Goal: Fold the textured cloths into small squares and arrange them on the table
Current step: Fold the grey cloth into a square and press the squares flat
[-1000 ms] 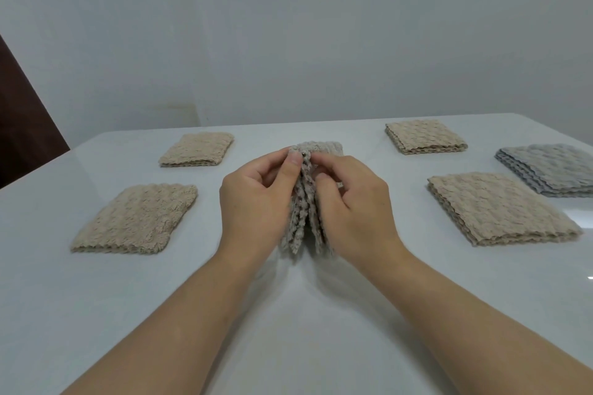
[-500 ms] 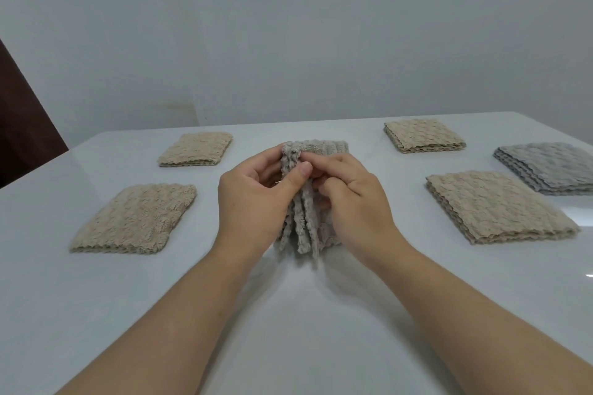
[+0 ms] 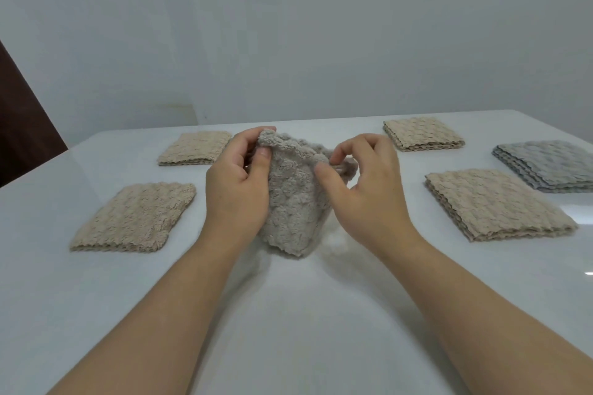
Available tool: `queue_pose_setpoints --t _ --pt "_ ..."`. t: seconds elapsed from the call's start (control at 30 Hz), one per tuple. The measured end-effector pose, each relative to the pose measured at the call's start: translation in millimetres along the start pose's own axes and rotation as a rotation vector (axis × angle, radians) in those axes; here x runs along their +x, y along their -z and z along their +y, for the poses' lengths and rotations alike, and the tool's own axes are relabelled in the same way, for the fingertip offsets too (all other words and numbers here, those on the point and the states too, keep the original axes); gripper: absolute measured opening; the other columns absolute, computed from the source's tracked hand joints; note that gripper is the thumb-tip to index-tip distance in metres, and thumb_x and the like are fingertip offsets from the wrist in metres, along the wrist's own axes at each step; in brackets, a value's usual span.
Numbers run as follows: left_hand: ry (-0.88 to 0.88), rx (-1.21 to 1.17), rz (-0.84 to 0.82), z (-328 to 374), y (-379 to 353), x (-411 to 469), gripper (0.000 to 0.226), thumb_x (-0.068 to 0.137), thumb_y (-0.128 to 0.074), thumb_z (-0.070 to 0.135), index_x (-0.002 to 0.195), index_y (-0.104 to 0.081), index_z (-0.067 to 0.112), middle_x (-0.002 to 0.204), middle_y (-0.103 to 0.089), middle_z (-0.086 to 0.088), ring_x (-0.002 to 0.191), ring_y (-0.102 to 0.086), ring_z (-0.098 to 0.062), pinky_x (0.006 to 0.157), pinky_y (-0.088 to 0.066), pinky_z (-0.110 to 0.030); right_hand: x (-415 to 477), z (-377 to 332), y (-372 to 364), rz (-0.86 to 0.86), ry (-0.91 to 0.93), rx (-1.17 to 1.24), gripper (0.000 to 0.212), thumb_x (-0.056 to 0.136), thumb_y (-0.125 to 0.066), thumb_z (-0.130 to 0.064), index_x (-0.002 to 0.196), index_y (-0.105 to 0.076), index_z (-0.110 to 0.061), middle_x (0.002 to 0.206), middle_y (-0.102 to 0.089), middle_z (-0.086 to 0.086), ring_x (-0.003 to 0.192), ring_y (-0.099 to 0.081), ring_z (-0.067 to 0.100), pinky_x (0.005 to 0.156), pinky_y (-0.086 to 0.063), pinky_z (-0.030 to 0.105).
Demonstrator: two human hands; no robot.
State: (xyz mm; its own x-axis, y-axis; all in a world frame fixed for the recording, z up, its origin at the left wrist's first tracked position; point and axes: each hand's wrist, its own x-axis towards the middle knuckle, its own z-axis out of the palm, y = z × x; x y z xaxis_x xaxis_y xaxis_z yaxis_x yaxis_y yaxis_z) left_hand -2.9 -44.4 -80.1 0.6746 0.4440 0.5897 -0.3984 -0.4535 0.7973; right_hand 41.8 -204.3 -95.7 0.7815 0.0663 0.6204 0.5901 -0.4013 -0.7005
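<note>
two bare hands hold one taupe cloth upright over the middle of the white table. the cloth hangs bunched and partly folded, and whether its lower edge touches the tabletop cannot be told. the left hand is on the left side of the taupe cloth, thumb and curled fingers pinching its upper left corner. the right hand is on the right side, with thumb and forefinger closed narrowly on a fold at the upper right edge and the other fingers loosely curled above it. five folded pieces lie flat around the taupe cloth, all well apart from it and from each other except the two at the right, which lie near one another. to the left of it and nearer the person is a near-left beige square. to the left and beyond it is a far-left beige square. to the right and beyond it is a far-right beige square. to the right of it, about level, is a near-right beige square with wavy layered edges showing. further right lies a grey square, also layered and cut off by the frame edge. behind the taupe cloth rises a plain pale wall, and far to its left is a dark brown panel.
</note>
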Motion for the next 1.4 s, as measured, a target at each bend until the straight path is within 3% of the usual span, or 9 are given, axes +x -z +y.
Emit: queue_pose_setpoints --t 0.2,0.37,0.57,0.73,0.9,1.07,1.13,1.27,1.4 --pt "-0.019 0.025 -0.019 -2 5 5 0.03 0.104 -0.054 0.018 0.103 -0.064 0.046 0.096 -0.072 0.025 0.098 -0.068 -0.002 0.088 -0.054 -0.025 4 4 8 -0.239 -0.093 0.054 0.022 0.088 -0.067 -0.053 0.097 -0.058 -0.035 0.11 -0.054 -0.008 0.102 -0.049 -0.008 0.08 -0.033 0.003" --pt "-0.019 0.04 0.02 -9 9 8 0.023 0.102 -0.053 0.025 0.103 -0.066 0.045 0.097 -0.073 0.015 0.097 -0.069 -0.009 0.091 -0.056 -0.04 5 6 10 -0.277 -0.075 0.078 0.032 0.092 -0.064 -0.054 0.077 -0.062 -0.025 0.091 -0.063 -0.003 0.088 -0.057 0.01 0.074 -0.039 0.024" --pt "-0.042 0.154 0.036 -10 13 11 0.024 0.105 -0.051 0.02 0.101 -0.062 0.042 0.093 -0.069 0.023 0.092 -0.064 0.004 0.083 -0.05 -0.019 4 5 11 -0.405 -0.118 0.116 0.039 0.091 -0.061 -0.059 0.077 -0.067 -0.023 0.075 -0.066 0.002 0.064 -0.053 0.008 0.059 -0.039 0.016" --pt "-0.082 0.367 0.046 -16 14 13 0.016 0.108 -0.043 0.022 0.113 -0.058 0.021 0.094 -0.061 0.014 0.088 -0.057 -0.012 0.075 -0.041 -0.029 5 1 13 -0.466 -0.063 0.279 0.033 0.095 -0.063 -0.05 0.079 -0.061 -0.023 0.073 -0.06 -0.001 0.069 -0.052 0.012 0.068 -0.044 0.03" --pt "-0.051 0.479 -0.033 -20 15 12 0.022 0.11 -0.035 0.031 0.117 -0.052 0.019 0.091 -0.061 0.005 0.086 -0.058 -0.024 0.072 -0.045 -0.04 9 1 17 -0.557 -0.181 0.544 0.037 0.088 -0.061 -0.057 0.081 -0.061 -0.021 0.084 -0.057 0.002 0.081 -0.056 0.016 0.077 -0.048 0.041" --pt "0.026 0.431 -0.168 -22 14 13 0.016 0.109 -0.041 0.032 0.111 -0.055 0.024 0.089 -0.064 0.01 0.083 -0.059 -0.01 0.066 -0.041 -0.028 14 1 25 -0.584 -0.305 0.599 0.062 0.088 -0.062 -0.053 0.099 -0.068 0.007 0.098 -0.07 0.026 0.084 -0.061 0.026 0.079 -0.049 0.041" --pt "0.081 0.409 -0.212 -25 13 12 0.016 0.108 -0.043 0.032 0.11 -0.057 0.024 0.091 -0.066 0.008 0.086 -0.059 -0.005 0.068 -0.041 -0.019 15 2 24 -0.565 -0.358 0.581 0.058 0.089 -0.068 -0.05 0.098 -0.069 0.007 0.102 -0.071 0.027 0.084 -0.064 0.027 0.081 -0.05 0.044" --pt "0.237 0.297 -0.171 -25 10 14 0.014 0.107 -0.047 0.035 0.117 -0.052 0.026 0.093 -0.062 0.013 0.078 -0.057 -0.004 0.065 -0.038 -0.024 17 8 21 -0.519 -0.441 0.504 0.032 0.095 -0.067 -0.041 0.084 -0.063 -0.011 0.077 -0.068 0.006 0.063 -0.066 0.02 0.066 -0.054 0.039" --pt "0.376 0.16 -0.199 -26 10 13 0.022 0.107 -0.046 0.037 0.125 -0.043 0.026 0.084 -0.067 -0.015 0.07 -0.06 -0.021 0.066 -0.045 -0.034 13 11 15 -0.534 -0.559 0.479 0.032 0.098 -0.062 -0.041 0.098 -0.059 -0.009 0.086 -0.07 0.014 0.068 -0.072 0.039 0.062 -0.061 0.043"
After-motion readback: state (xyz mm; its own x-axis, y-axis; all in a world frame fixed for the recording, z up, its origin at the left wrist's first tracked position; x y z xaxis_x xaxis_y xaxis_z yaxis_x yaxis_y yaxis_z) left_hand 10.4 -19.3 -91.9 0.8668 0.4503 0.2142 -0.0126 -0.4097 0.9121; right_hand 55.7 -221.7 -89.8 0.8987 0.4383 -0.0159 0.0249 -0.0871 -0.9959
